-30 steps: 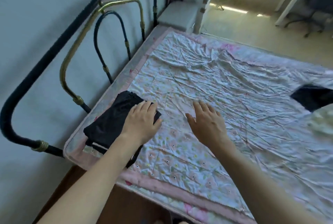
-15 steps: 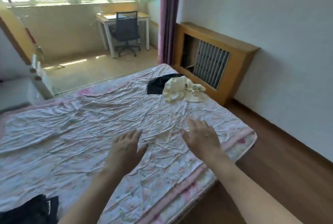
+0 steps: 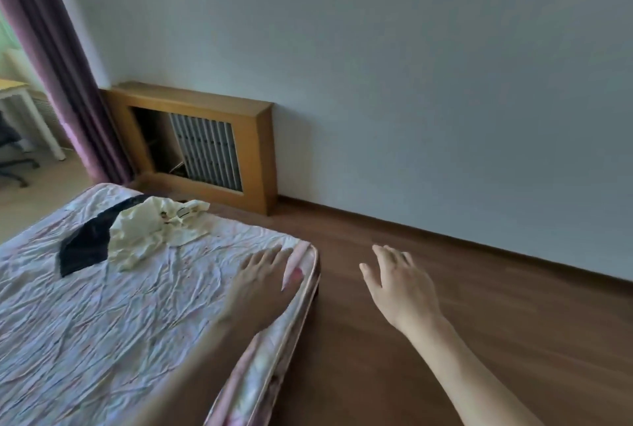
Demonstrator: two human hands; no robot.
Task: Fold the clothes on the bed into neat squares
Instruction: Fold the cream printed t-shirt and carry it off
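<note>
Both hands are hanging empty with fingers spread, the left hand (image 3: 265, 280) over the bed (image 3: 102, 316) corner, the right hand (image 3: 399, 283) over the wooden floor (image 3: 445, 254). Neither is reaching the crumpled cream garment (image 3: 147, 230) lying on a black garment (image 3: 85, 247) at the far edge yet, so I reckon fetching those comes next. A wooden radiator cover (image 3: 255, 138) is standing against the pale wall (image 3: 376, 66) beside a purple curtain (image 3: 54, 49).
</note>
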